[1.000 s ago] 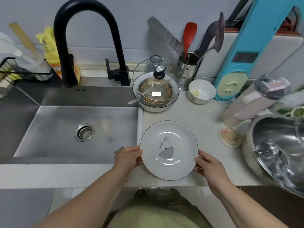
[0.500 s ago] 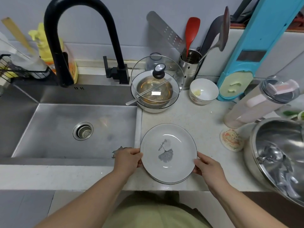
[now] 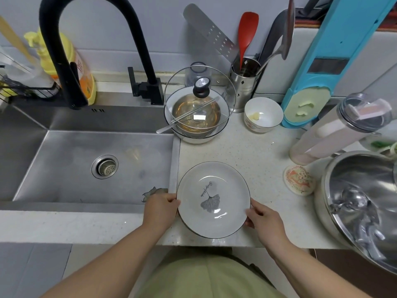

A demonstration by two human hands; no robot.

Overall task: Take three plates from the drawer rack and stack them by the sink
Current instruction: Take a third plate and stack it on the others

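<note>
A stack of white plates [image 3: 214, 190] with thin dark rims lies on the speckled counter [image 3: 247, 151] just right of the steel sink [image 3: 86, 164]. The top plate shows a grey ginkgo leaf print. A second rim edge peeks out under it at the lower left. My left hand [image 3: 160, 209] grips the stack's left rim, and my right hand [image 3: 265, 222] grips its right rim. The drawer rack is out of view.
Behind the plates stands a bowl under a glass lid [image 3: 198, 108], with a small white bowl [image 3: 263, 115] to its right. A large steel pot [image 3: 363, 207], a tall tumbler [image 3: 341, 127] and a round coaster [image 3: 298, 182] crowd the right. A black faucet [image 3: 71, 61] arches over the sink.
The plates came down slightly and now rest flat on the counter near its front edge. Both hands stayed on the rims.
</note>
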